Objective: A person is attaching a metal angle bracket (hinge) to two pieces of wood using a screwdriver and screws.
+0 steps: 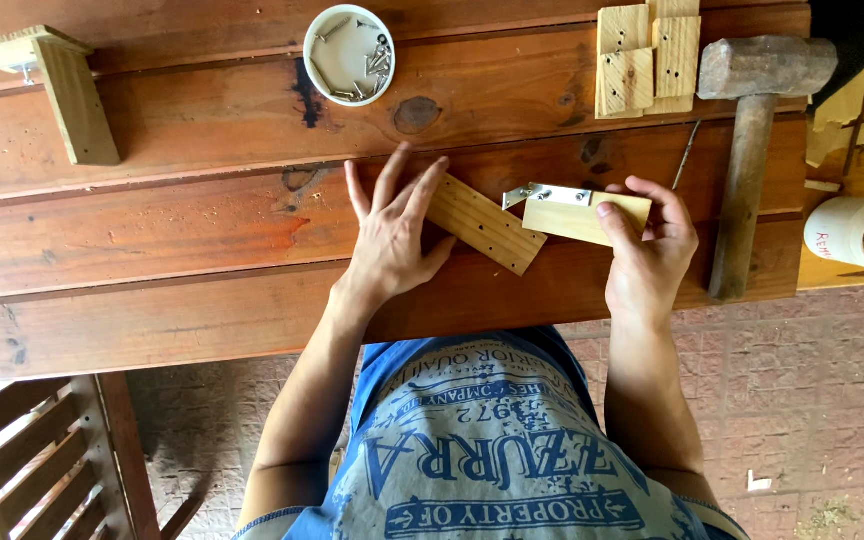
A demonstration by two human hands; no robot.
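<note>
My left hand [392,235] lies flat, fingers spread, on one end of a pale wooden strip [487,225] that sits at an angle on the brown plank table [152,230]. My right hand [652,245] grips a small pale wooden block [572,217] with a metal angle bracket [547,193] screwed along its top edge. The block's left end touches the strip's right end.
A white bowl of screws [349,54] stands at the back. A stack of drilled wooden pieces [647,55] and a heavy hammer [752,120] lie at the right. A joined wooden piece [52,85] sits at far left, a white cup [857,230] at far right.
</note>
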